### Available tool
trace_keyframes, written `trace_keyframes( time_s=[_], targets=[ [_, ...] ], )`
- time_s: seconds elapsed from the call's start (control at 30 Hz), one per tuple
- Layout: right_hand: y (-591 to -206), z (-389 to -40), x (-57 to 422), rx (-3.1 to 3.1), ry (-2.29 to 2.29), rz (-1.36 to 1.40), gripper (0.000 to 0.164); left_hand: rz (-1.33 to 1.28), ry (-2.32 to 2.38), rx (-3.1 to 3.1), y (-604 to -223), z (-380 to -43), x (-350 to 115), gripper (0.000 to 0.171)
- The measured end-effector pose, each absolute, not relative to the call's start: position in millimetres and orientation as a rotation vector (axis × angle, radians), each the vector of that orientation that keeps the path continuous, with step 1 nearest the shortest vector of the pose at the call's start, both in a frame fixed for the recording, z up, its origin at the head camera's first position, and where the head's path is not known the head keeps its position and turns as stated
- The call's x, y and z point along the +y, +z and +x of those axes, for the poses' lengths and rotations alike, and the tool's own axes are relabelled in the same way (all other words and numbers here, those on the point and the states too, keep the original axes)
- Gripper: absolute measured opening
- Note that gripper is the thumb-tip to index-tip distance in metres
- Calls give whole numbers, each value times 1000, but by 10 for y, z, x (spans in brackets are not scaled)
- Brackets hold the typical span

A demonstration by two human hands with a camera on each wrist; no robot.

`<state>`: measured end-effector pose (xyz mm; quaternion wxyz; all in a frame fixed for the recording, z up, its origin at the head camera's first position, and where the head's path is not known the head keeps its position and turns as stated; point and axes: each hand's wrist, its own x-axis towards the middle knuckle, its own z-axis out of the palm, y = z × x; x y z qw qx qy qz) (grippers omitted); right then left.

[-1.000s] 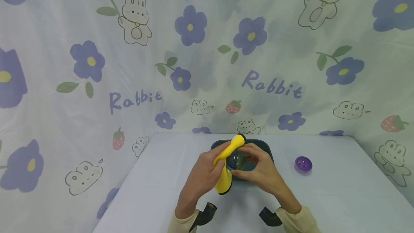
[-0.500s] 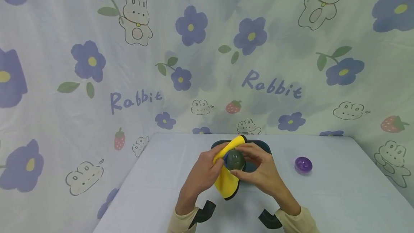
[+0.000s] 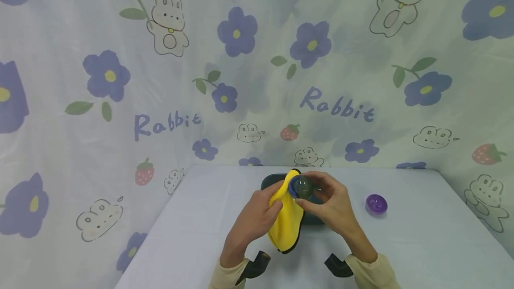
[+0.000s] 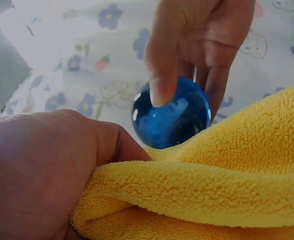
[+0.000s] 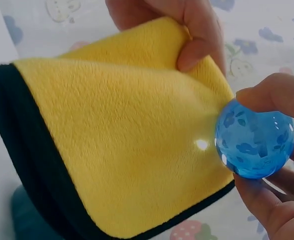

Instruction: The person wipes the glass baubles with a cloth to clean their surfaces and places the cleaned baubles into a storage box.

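A yellow plush cloth (image 3: 287,224) with black edging hangs folded from my left hand (image 3: 257,215), which pinches it between thumb and fingers. My right hand (image 3: 337,204) holds a clear blue glass ball (image 3: 304,187) between thumb and fingertips, right beside the cloth's edge. In the right wrist view, the ball (image 5: 256,140) slightly overlaps the cloth (image 5: 122,130), and printed flowers show through the glass. From the left wrist, the thumb lies on the ball's near face, and a fold of the cloth (image 4: 211,192) covers the foreground.
Behind and below the hands sits a dark teal tray (image 3: 270,179), partly hidden by them. A small purple bowl-like piece (image 3: 376,204) stands to its right on the white table (image 3: 433,235). A rabbit-and-flower patterned curtain (image 3: 265,88) hangs behind the table.
The ball has come out from behind the cloth and moved right and slightly up with the right hand. The cloth has unfolded and now hangs broader and lower from the left hand.
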<state>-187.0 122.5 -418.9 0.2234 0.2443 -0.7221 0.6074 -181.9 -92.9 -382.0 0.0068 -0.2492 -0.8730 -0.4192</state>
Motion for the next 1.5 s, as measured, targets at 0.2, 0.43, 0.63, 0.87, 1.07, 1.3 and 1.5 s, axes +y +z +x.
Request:
trace_keyframes(
  time_s=[0.2, 0.43, 0.63, 0.87, 1.07, 1.3, 1.5],
  targets=[
    [-4185, -1972, 1359, -2018, 1665, 666, 59, -745, -1278, -2719, -3792, -1806, -873, 55],
    [-4229, -2082, 1472, -2139, 1590, 654, 58, -697, -1235, -2689, -3756, -1763, -809, 56],
    [-4259, -2122, 1475, -2210, 1601, 673, 56, -709, -1238, -2612, -3748, -1744, -791, 55],
    [-4269, -2084, 1382, -2256, 1554, 703, 60, -736, -1210, -2567, -3746, -1765, -792, 53],
    [-4243, -2022, 1298, -2263, 1547, 758, 62, -747, -1203, -2568, -3758, -1782, -813, 51],
    [-4211, -1945, 1281, -2287, 1493, 810, 63, -785, -1182, -2586, -3785, -1809, -827, 50],
    [-4210, -1900, 1285, -2279, 1494, 879, 61, -803, -1173, -2624, -3815, -1835, -841, 49]
  ],
)
